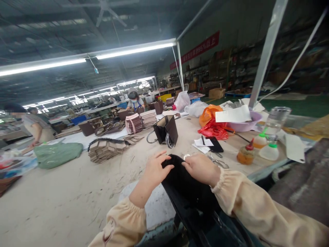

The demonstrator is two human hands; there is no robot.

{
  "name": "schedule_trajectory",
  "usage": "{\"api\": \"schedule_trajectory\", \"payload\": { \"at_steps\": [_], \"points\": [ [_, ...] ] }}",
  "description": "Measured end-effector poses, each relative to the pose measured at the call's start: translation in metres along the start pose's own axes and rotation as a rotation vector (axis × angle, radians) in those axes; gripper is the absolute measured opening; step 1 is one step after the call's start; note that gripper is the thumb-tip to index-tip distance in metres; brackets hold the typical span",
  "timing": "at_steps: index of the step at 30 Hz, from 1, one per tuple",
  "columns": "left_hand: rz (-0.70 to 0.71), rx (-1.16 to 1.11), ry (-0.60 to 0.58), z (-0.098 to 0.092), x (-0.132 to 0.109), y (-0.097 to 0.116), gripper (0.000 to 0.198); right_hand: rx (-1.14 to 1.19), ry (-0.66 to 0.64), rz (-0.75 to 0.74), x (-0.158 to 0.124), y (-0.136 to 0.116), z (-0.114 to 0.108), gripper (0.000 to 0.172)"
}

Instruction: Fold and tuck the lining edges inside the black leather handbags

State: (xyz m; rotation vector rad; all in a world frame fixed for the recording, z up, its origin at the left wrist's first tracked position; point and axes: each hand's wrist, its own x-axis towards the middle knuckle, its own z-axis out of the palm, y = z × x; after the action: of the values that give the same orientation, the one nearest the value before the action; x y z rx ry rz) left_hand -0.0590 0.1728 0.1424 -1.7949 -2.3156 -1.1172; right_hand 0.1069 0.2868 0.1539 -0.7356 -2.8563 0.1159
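A black bag [190, 192], its dark inside facing me, is at the table's near edge and runs down out of the picture. My left hand [154, 169] has its thumb and fingers around the bag's upper left rim. On the upper right rim, my right hand [203, 168] is closed, thumb pressed to the edge and the other fingers partly hidden. Beyond the hands, a small dark brown handbag [172, 132] stands upright with its mouth open and wrapped handles hanging down. A pair of scissors [218, 161] lies just past my right hand.
Stacked brown pieces [106, 151] and a green bag [58, 154] lie to the left. At right are glue bottles [245, 154], a phone [215, 144], a red plastic bag [213, 129], a purple basin [246, 123] and a metal post [268, 51]. Other people work farther back.
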Motion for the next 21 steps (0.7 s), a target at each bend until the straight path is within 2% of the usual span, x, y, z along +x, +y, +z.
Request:
{"api": "schedule_trajectory", "payload": {
  "at_steps": [6,9,21],
  "points": [
    [0.062,0.025,-0.144,0.005,0.024,-0.007,0.01,0.002,-0.03,0.022,0.007,0.01,0.001,0.036],
    [0.104,0.025,-0.193,0.007,0.034,-0.009,0.012,0.015,-0.052,0.025,0.011,0.018,0.002,0.038],
    [0.07,0.187,-0.179,0.015,0.051,-0.001,0.017,0.041,-0.066,-0.004,0.017,0.034,0.004,0.039]
  ]
}}
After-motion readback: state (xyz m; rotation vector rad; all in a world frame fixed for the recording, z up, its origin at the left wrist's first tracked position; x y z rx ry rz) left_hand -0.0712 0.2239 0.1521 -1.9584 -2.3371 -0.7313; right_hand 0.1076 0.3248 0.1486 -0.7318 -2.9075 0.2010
